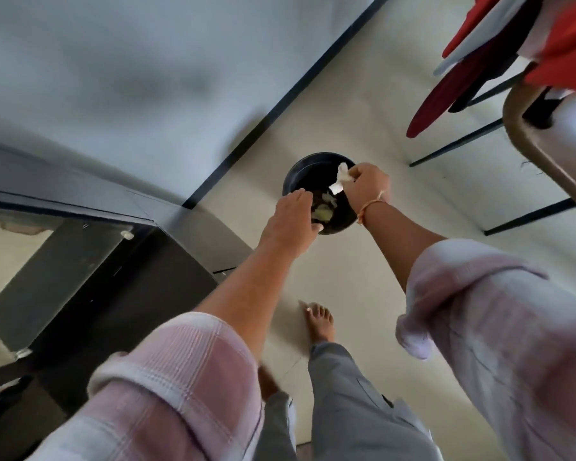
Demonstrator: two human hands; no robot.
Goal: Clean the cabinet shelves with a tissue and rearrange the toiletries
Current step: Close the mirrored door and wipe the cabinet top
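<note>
Seen from the head camera, a person in a pink checked shirt with rolled sleeves reaches both arms over a small black bin standing on a pale floor. The right hand, a thin orange band at its wrist, pinches a crumpled white tissue between its fingertips just above the bin's mouth. The left hand hovers over the bin's near rim, fingers loosely curled and holding nothing visible. Pale scraps lie inside the bin. A dark cabinet stands at left; a bare foot rests on the floor below; red and white clothes hang at upper right.
</note>
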